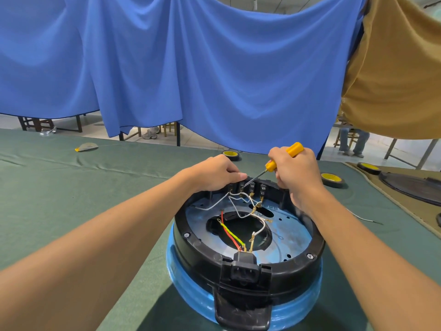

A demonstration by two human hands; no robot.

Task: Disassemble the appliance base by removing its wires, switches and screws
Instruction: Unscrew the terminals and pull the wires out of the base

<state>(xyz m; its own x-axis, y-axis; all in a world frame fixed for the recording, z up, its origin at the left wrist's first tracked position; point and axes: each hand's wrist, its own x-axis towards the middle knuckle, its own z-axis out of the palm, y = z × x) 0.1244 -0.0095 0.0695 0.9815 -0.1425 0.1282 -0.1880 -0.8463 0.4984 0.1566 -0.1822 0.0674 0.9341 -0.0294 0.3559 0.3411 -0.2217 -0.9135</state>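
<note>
Round black-and-blue plastic appliance base (191,237) at 6 o'clock on green desk (71,187), left grip (214,173) curled over its 12 o'clock rim. Right grip (296,174) clenched round yellow-handled screwdriver (296,148), white wires (263,226) crowding its tip; black tape roll (332,179) at 2 o'clock.

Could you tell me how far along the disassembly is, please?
Done: some white wires hang loose, brass terminals free. In hand: right hand works a yellow-handled screwdriver at the far black switches; left hand grips the black plastic rim. Left: red and yellow-green wires, hex screws.
</note>
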